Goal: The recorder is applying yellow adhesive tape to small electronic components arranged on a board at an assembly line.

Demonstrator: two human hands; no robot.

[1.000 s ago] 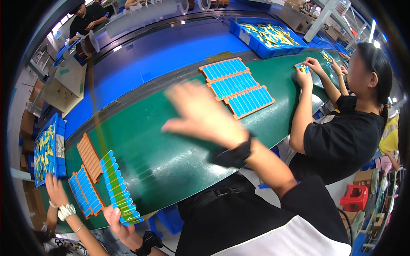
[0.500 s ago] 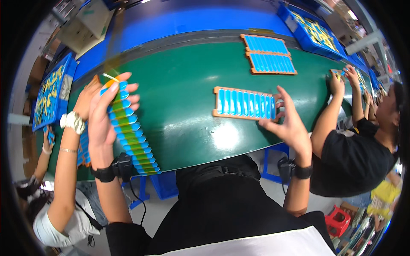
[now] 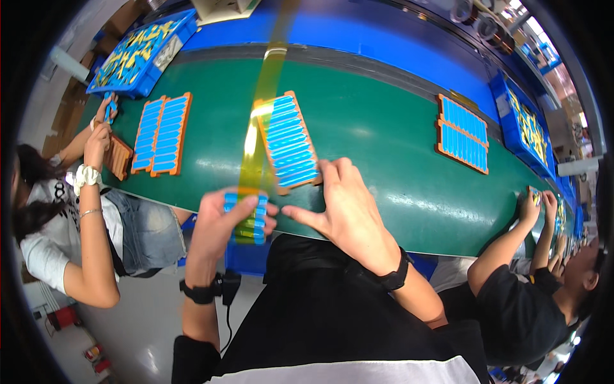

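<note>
My left hand, slightly blurred, is closed around a strip of blue pieces on clear yellow tape at the table's front edge. From there the yellow tape stretches up to the back of the table. It passes over the left side of an orange tray filled with a row of slim blue pieces. The tray lies at a slant. At its near right corner rest the fingers of my right hand. That hand's thumb is stretched out apart, pointing toward the left hand.
Two filled orange trays lie side by side at left, two more at right. Blue bins of loose blue and yellow pieces stand at both ends. People work on either side of the green table.
My view has turned left. The left hand has come down to the front edge with the strip, tape now stretched behind it. The tray has turned to a slant near the tape, my right hand following.
</note>
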